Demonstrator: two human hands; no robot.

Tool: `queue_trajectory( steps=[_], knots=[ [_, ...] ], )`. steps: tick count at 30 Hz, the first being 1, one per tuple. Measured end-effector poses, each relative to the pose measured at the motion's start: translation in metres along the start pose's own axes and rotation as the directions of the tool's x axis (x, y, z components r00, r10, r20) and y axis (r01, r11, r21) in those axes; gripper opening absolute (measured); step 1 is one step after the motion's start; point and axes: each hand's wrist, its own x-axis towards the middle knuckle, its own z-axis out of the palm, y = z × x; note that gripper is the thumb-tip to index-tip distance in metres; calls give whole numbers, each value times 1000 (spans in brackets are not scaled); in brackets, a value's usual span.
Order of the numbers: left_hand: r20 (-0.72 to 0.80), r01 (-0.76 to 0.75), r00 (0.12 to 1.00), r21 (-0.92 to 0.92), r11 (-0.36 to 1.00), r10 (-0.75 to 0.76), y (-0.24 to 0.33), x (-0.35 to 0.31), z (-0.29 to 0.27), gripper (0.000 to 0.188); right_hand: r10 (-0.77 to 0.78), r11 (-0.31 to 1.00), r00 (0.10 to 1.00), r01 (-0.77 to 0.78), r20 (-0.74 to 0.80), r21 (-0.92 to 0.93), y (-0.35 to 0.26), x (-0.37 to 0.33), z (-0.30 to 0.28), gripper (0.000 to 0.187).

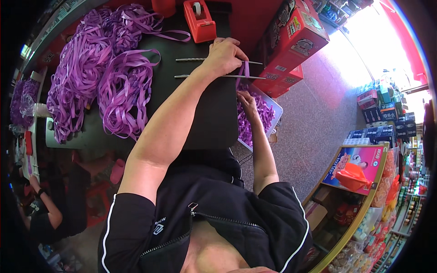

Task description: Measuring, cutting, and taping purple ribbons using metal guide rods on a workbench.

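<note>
At upper left, a tangled heap of shiny purple ribbon covers the black tabletop. At upper centre, the left hand bends over two thin silver metal rods, fingertips by a narrow purple ribbon strip crossing them; its grip is unclear. Just right of centre, the right hand curls beside a white plastic bin of purple ribbon; I cannot tell what it holds.

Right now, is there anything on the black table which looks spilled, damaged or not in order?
Nothing looks spilled or damaged. Only the purple ribbon heap seems untidy: it lies in a loose tangle on the black table, with strands trailing toward the red tape dispenser.
</note>
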Motion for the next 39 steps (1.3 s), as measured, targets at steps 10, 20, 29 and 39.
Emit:
queue_trajectory(
  steps=[10, 20, 29, 39],
  knots=[
    [-20, -16, 1000, 41, 999, 17, -4, 2, 2, 27, -208, 954, 964, 163, -164, -252, -89, -127, 0, 20],
    [-21, -24, 999, 42, 999, 25, -4, 4, 5, 28, -445, 893, 889, 431, -109, -126, -172, -119, -10, 21],
    [-35, -46, 998, 47, 998, 48, -7, 4, 7, 28, -552, 830, 820, 558, -149, 0, -229, -70, -10, 33],
    [4, -43, 999, 36, 998, 43, -8, 5, 7, 30, -359, 911, 933, 357, 30, -207, -198, -109, -7, 17]
  ],
)
